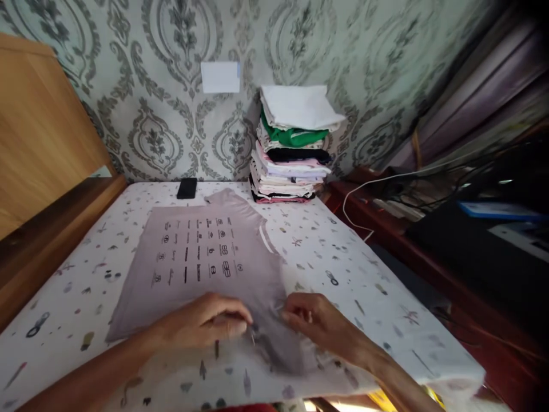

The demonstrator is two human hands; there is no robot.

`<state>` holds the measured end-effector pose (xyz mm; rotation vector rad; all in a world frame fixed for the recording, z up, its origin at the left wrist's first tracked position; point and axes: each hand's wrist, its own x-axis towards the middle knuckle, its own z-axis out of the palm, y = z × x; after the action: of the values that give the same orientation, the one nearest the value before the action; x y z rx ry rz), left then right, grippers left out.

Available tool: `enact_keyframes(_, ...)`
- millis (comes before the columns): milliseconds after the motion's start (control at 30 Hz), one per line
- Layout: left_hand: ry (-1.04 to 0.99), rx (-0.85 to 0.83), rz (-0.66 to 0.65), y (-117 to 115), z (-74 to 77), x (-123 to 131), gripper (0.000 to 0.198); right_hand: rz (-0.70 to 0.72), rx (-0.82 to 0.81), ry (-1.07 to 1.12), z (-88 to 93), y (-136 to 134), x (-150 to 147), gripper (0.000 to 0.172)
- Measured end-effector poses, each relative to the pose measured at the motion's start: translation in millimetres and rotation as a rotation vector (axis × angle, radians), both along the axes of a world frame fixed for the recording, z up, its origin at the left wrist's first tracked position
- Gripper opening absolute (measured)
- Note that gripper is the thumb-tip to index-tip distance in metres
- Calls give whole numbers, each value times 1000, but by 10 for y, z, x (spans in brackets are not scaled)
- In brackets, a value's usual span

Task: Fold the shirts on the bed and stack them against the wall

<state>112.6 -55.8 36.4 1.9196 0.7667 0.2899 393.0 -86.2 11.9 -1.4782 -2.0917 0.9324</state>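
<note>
A mauve T-shirt (141,257) with rows of small black prints lies spread on the table, its neckline towards the right. My left hand (214,317) is closed at its near edge, thumb and fingers pinching the cloth by the near sleeve. On the other side of that sleeve, my right hand (315,320) is closed on the fabric near the shoulder. Between the hands the sleeve is slightly raised, creased and blurred. Part of the cloth inside each grip is hidden by the fingers.
A tall stack of folded clothes (291,166) stands against the wall at the back. A black phone (187,188) lies to its left. The white patterned cloth (343,274) covers the table. Wooden furniture (47,131) borders the left; a cable (349,200) hangs at the right.
</note>
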Motion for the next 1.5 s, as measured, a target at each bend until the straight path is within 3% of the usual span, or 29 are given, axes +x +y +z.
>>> enact_keyframes(67,-1,-23,-91,54,71,-57,31,55,25,-114,65,156,-29,37)
enact_keyframes(167,37,185,36,299,-1,-40,36,41,176,-182,50,545,-260,27)
enact_keyframes(300,210,503,271,883,-363,59,48,47,404,-252,-200,1203,-782,38)
enact_keyframes(433,495,590,346,1415,-668,-140,64,145,368,-392,-453,1717,-1059,49)
enact_keyframes(533,655,596,446,1662,-742,-548,68,162,327,-441,-519,2026,-924,57)
enact_keyframes(667,807,607,603,1888,-777,-1114,69,15,289,-543,-547,2416,-570,59)
enact_keyframes(833,863,661,687,2014,-815,-1400,66,-77,279,-589,-629,2656,-362,57)
enact_keyframes(967,875,672,734,1986,-745,-1118,59,-107,413,-592,-635,2659,-526,49)
enact_keyframes(1133,609,700,361,1930,-739,-305,65,161,561,-477,-659,2720,-1032,41)
enact_keyframes(1200,574,693,304,1954,-776,-184,69,208,547,-446,-700,2810,-1123,43)
enact_keyframes(1267,593,682,343,2027,-808,-307,68,152,518,-424,-733,2947,-1094,44)
enact_keyframes(1500,770,649,689,2411,-841,-1380,59,-147,397,-406,-706,3599,-909,46)
